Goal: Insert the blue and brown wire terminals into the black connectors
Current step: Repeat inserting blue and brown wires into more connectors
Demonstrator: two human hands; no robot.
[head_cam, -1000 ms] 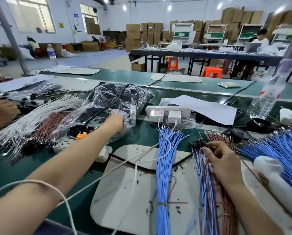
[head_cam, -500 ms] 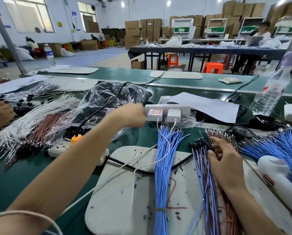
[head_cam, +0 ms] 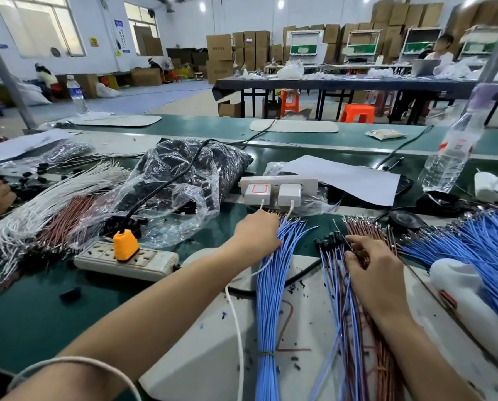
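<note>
At 12 o'clock on the white plastic board [head_cam: 201, 357], the left hand [head_cam: 256, 235] curls over the tied blue wire bundle [head_cam: 268, 299]; I cannot tell its grasp. At 2 o'clock, the right hand [head_cam: 378, 273] clutches mixed brown-and-blue wires [head_cam: 343, 328] tipped with small black connectors [head_cam: 329, 241].

Bare board [head_cam: 307, 314] lies open between the blue bundle [head_cam: 268, 299] and the connector-tipped wires [head_cam: 337, 273], crossed only by a black cable [head_cam: 302, 274]. Left of the board, green table [head_cam: 33, 314] is open in front of the power strip [head_cam: 126, 260]. Beyond, the bag [head_cam: 178, 186] and charger strip [head_cam: 276, 188] block the way. White and brown wires [head_cam: 54, 204] cover the table's far left. On the right, blue wires [head_cam: 488, 244] and a white bottle [head_cam: 467, 293] crowd the edge.
</note>
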